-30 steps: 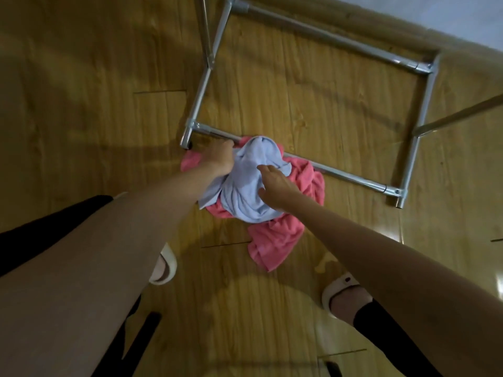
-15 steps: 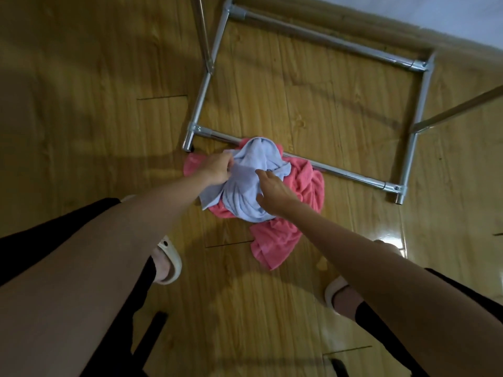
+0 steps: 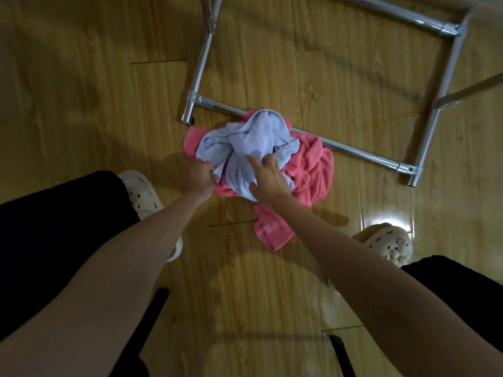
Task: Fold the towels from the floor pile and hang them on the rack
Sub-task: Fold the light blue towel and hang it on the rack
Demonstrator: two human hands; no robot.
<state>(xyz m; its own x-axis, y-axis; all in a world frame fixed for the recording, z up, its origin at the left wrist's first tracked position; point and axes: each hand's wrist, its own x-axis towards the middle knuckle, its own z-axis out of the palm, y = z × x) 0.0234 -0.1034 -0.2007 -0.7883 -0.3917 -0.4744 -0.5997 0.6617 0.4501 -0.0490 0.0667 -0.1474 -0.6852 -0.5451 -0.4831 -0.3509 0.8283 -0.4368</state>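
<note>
Left hand fingers pinched on blue towel edge; right hand fingers spread flat on it, atop pink towel against rack base rail.

One towel atop another — both against rack base, on floor

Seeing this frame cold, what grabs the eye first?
A crumpled pale blue towel heaped on a pink towel at floor centre, against the silver metal rack base. The left hand pinches the blue towel's near edge; the right hand spreads open over it.
</note>
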